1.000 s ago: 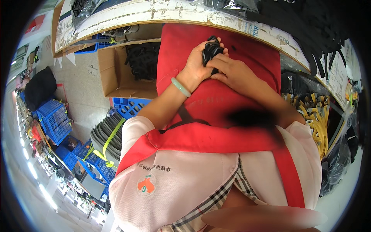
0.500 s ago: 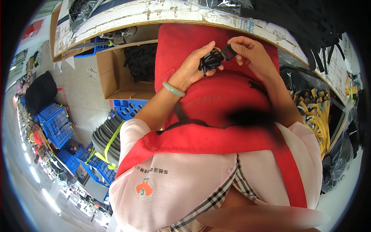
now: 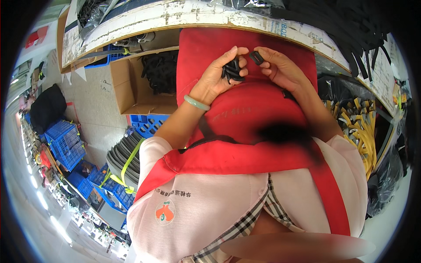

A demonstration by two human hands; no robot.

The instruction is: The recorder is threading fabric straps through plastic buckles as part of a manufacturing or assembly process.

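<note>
"What does the counter (image 3: pixel 175 16) look like?"

"White and badly scuffed, with dark flaking patches along its near side and some bluish print toward the right."

"And what lies on it?"

"At the left end, a clear plastic bag (image 3: pixel 92 15) with dark contents. At the right, a heap of black straps (image 3: pixel 337 28), several ends hanging over the edge."

"The floor (image 3: pixel 98 101)?"

"Pale grey, with a red line (image 3: pixel 73 111) on it. Blue crates (image 3: pixel 65 142) stand there, stacked, off to the left."
</note>
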